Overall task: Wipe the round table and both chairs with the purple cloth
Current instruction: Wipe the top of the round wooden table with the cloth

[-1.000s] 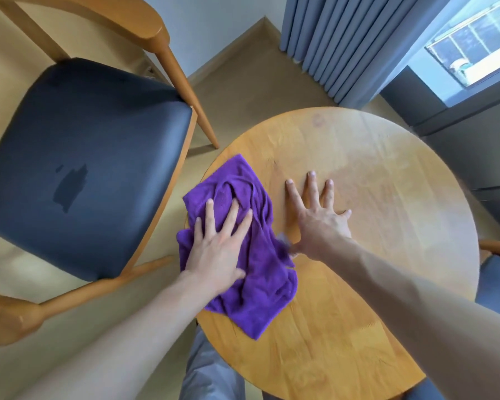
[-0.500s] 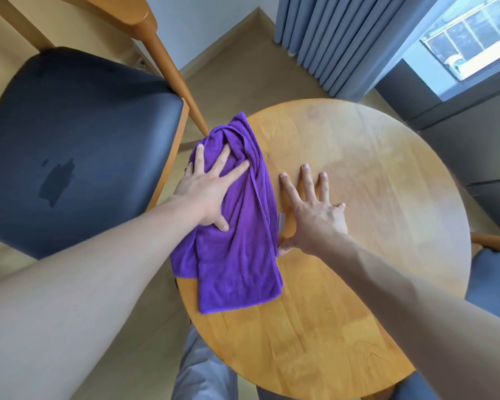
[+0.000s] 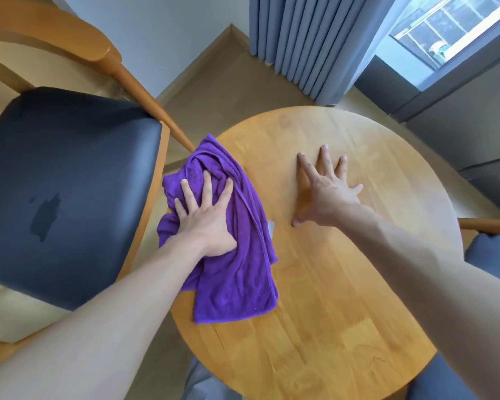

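A: Hands?
B: Left hand (image 3: 205, 223) flat, fingers spread, pressing the cloth (image 3: 237, 255). Right hand (image 3: 326, 192) flat on bare table (image 3: 358, 313), holding nothing.
A: Cloth position?
B: Bunched at the table's left edge, beside the chair (image 3: 64, 183).

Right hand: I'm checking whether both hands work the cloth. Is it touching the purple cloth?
No, the right hand lies flat on the bare round table, apart from the purple cloth.
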Action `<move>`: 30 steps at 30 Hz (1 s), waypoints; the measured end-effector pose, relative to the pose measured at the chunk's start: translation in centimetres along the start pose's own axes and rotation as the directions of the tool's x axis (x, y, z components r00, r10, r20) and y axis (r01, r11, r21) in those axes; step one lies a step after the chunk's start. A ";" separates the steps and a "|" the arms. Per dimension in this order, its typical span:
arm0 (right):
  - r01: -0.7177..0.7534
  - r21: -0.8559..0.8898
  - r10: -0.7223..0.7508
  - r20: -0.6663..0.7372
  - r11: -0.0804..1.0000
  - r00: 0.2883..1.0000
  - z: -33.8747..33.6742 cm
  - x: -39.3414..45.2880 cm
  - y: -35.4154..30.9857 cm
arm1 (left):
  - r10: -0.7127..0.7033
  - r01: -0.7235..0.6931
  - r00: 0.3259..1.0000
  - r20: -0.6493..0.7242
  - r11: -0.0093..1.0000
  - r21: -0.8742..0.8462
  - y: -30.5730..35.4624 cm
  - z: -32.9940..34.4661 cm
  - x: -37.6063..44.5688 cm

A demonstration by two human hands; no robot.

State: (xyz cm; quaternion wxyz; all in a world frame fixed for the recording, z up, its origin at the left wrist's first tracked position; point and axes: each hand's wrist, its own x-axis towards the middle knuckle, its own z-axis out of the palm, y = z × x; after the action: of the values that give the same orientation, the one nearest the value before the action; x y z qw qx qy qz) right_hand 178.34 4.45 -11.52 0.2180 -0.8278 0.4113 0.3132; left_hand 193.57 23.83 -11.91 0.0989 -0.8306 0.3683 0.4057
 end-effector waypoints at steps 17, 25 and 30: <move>-0.015 0.034 0.014 0.030 0.999 0.999 -0.2 0.1 -0.1 | 0.099 -0.096 0.995 -0.001 0.971 0.219 1.7 -8.4 7.0; -0.039 0.017 0.039 0.007 0.999 0.999 -0.4 -0.4 -0.4 | 0.518 -0.507 0.842 0.153 0.660 0.554 2.2 -2.9 3.5; -0.044 0.018 0.044 -0.031 0.999 0.999 -0.1 -0.3 -0.1 | 0.606 -0.602 0.771 0.197 0.591 0.537 2.2 -4.9 6.1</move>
State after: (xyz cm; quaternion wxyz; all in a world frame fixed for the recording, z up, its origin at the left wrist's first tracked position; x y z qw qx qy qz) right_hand 178.31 4.57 -11.20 0.2116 -0.8215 0.4354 0.3013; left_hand 197.45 16.72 -13.00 0.1986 -0.5880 0.7316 0.2820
